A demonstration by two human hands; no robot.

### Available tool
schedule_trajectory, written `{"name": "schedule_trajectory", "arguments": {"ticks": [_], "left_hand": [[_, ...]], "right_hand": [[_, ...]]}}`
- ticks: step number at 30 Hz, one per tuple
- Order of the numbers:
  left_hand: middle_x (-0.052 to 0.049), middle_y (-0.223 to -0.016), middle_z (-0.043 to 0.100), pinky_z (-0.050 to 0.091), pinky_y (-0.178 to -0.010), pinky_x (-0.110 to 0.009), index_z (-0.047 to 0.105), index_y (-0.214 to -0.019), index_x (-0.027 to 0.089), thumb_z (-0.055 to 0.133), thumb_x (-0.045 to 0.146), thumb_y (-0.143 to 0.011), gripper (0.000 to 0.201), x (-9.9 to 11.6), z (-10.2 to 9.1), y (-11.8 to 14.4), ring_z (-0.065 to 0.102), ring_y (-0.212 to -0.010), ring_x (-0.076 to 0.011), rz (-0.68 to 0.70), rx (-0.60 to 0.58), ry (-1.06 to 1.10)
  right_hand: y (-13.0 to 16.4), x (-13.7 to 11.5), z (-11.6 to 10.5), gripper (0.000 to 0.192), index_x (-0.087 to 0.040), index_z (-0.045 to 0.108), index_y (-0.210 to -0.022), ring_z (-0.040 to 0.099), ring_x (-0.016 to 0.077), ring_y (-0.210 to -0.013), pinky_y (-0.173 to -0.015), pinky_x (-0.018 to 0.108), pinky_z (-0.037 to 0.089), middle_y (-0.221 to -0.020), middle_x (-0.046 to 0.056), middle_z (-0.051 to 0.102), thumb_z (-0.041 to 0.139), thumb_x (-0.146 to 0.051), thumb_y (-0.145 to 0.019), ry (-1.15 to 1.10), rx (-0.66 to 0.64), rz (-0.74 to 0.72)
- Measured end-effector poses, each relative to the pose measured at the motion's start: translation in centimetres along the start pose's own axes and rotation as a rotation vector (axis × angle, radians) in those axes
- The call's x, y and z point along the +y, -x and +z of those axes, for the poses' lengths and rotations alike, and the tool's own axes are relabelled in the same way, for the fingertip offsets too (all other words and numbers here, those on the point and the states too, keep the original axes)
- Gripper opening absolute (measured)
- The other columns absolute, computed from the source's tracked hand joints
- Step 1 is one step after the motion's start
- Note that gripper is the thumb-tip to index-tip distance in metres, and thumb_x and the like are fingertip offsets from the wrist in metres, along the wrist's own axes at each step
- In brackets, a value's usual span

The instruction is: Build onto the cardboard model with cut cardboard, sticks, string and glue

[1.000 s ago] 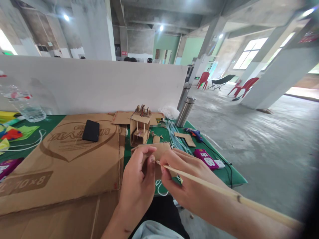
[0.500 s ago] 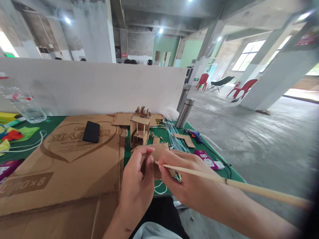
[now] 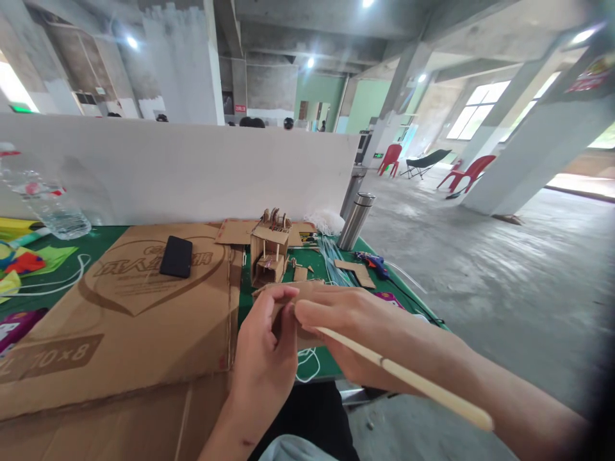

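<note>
Small brown cardboard piece (image 3: 288, 301) pinched upright above table edge, long pale bamboo stick (image 3: 403, 378) slanting down-right

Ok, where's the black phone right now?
In the head view the black phone lies flat on the big printed cardboard sheet, left of the small cardboard model and well beyond the left hand.
</note>
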State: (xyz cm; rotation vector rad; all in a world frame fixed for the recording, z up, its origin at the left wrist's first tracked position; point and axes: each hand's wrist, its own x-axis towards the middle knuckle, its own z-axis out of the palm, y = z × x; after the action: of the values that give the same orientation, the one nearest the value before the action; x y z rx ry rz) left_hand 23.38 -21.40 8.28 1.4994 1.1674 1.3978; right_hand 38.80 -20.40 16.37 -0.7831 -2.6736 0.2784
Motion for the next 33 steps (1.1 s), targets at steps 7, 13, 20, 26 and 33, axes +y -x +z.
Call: {"name": "schedule_trajectory", "arguments": {"ticks": [7, 13, 20, 26, 33], "left_hand": [[-0.007, -0.113, 0.068, 0.051, -0.089, -0.031, 0.060, -0.106, 0.023, 0.049, 0.034, -0.099, 0.017, 0.1, 0.0, -0.1, 0.066, -0.106, -0.0201, 0.001, -0.028, 0.029], [-0.009, -0.120, 0.066, 0.050, -0.092, -0.033, 0.059, -0.109, 0.023, 0.046, 0.034, -0.100, 0.020, -0.1, -0.1, -0.1, 0.065, -0.110, -0.0215, 0.034, -0.015, 0.022], [-0.009, -0.115, 0.068, 0.050, -0.095, -0.034, 0.059, -0.108, 0.021, 0.051, 0.035, -0.098, 0.019, -0.3, 0.2, -0.5, 0.065, -0.108, -0.0219, 0.059, 0.003, 0.121], [-0.005, -0.119, 0.067, 0.049, -0.099, -0.031, 0.064, -0.108, 0.024, 0.053, 0.037, -0.098, 0.020, -1.2, 0.5, -0.2, 0.062, -0.114, -0.0194, 0.083, 0.084, 0.175], [-0.005, -0.129, 0.064, 0.049, -0.102, -0.032, 0.040, -0.139, 0.033, 0.057, 0.044, -0.096, 0.048, -2.2, 0.8, 0.5, 0.063, -0.118, -0.0176, -0.053, 0.125, 0.438]], "right_hand": [[0.0, 1.6, -0.5, 0.029, -0.023, 0.045, -0.074, 0.053, 0.0162, -0.072, -0.062, 0.030, 0.044, -0.082, 0.002, 0.058, 0.043, 0.004, -0.084, -0.033, 0.003, -0.032], [-0.1, 1.5, -0.3, 0.025, -0.022, 0.052, -0.076, 0.058, 0.0160, -0.075, -0.066, 0.031, 0.047, -0.081, 0.001, 0.063, 0.045, -0.005, -0.093, -0.061, 0.057, 0.008], [0.1, 1.4, -0.3, 0.017, -0.022, 0.063, -0.095, 0.066, 0.0182, -0.089, -0.078, 0.034, 0.051, -0.098, 0.003, 0.073, 0.048, -0.015, -0.097, -0.156, 0.083, 0.111], [0.3, 2.1, 0.5, 0.021, -0.024, 0.068, -0.100, 0.069, 0.0179, -0.096, -0.082, 0.033, 0.054, -0.103, 0.001, 0.075, 0.050, -0.013, -0.097, -0.199, 0.139, 0.128], [0.3, 2.3, 0.5, 0.025, -0.023, 0.068, -0.099, 0.069, 0.0165, -0.091, -0.080, 0.031, 0.055, -0.096, 0.001, 0.074, 0.050, -0.007, -0.093, -0.152, 0.144, 0.142]]}}
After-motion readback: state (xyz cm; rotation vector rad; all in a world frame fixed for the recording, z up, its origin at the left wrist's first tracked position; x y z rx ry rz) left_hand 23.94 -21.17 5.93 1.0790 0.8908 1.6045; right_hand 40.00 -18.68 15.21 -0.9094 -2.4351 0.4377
